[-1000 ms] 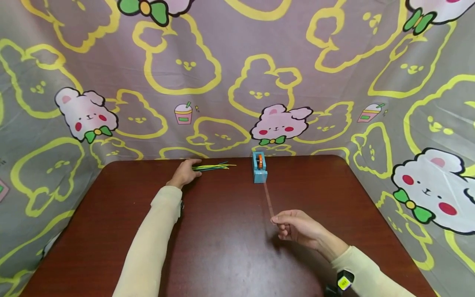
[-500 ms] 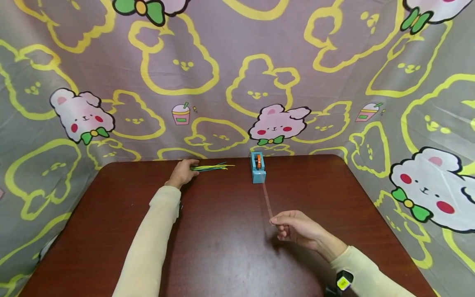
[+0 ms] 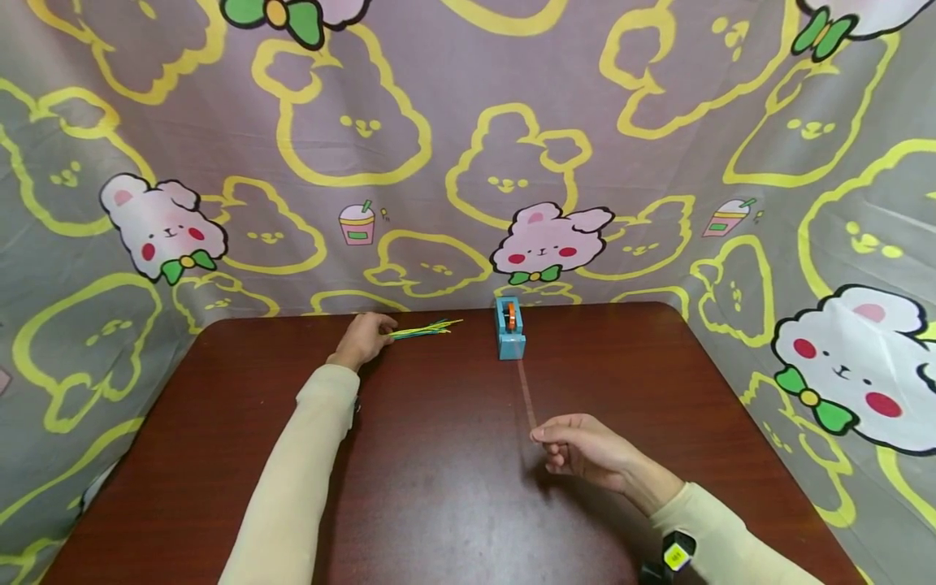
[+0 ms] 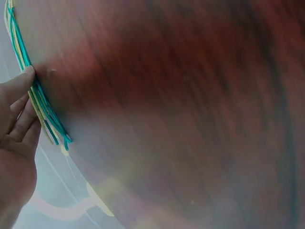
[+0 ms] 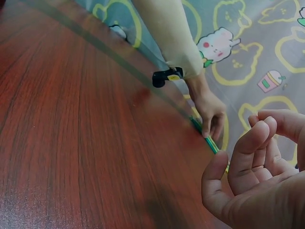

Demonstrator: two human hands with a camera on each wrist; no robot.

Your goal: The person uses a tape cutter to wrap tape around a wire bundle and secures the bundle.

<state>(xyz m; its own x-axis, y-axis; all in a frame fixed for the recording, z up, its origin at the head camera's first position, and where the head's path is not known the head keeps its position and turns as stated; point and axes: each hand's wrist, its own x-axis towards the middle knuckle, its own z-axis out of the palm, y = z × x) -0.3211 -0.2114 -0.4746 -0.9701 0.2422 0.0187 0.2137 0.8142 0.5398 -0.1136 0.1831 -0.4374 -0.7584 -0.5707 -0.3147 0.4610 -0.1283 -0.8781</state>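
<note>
At the far left of the table, my left hand (image 3: 363, 340) pinches one end of a bundle of thin teal and yellow strands (image 3: 427, 330). In the left wrist view the thumb presses these strands (image 4: 48, 112) against the fingers. A blue tape dispenser (image 3: 511, 348) with an orange hub stands near the table's back edge. From its front a strip of clear tape (image 3: 526, 394) stretches toward me. My right hand (image 3: 585, 451) pinches the strip's free end between thumb and forefinger, above the table. The right wrist view shows the right fingers (image 5: 250, 143) curled, other fingertips together.
The dark red-brown wooden table (image 3: 424, 487) has rounded back corners. A grey cloth (image 3: 439, 146) with rabbit prints hangs close behind its back edge and along both sides. A device with a lit yellow screen (image 3: 678, 555) is strapped to the right wrist.
My left fingers have drawn in around the strands, and the bundle's free tips have swung slightly up. The right hand and the stretched tape have stayed nearly still.
</note>
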